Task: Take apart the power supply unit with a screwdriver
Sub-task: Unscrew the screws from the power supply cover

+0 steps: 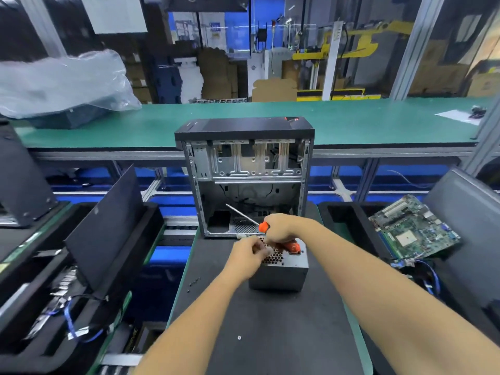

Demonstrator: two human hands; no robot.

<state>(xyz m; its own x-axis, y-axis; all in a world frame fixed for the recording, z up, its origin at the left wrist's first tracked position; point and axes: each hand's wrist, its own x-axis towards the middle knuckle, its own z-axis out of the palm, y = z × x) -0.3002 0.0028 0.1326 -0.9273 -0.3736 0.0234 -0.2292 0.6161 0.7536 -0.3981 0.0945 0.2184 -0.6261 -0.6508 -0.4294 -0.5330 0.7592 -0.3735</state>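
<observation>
Power supply unit (281, 269) under both hands — right hand (280, 228) grips screwdriver (263, 227).

Open computer case (244, 169); motherboard (414, 228), perhaps in a tray.

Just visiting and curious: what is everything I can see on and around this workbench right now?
Power supply unit: one, grey metal box, on the black mat in front of the case.
Screwdriver: one, orange handle, silver shaft pointing up and left.
Computer case: one, black and silver, open and gutted, behind the unit.
Loose screws: a few, dark, on the mat at left.
Circuit board: one, green, in the right tray.
Plastic bag: one, clear, far left on the green bench.
Blue cables: some, in the left tray.
Left hand: on the unit's honeycomb grille.
Right hand: holds the screwdriver.
</observation>
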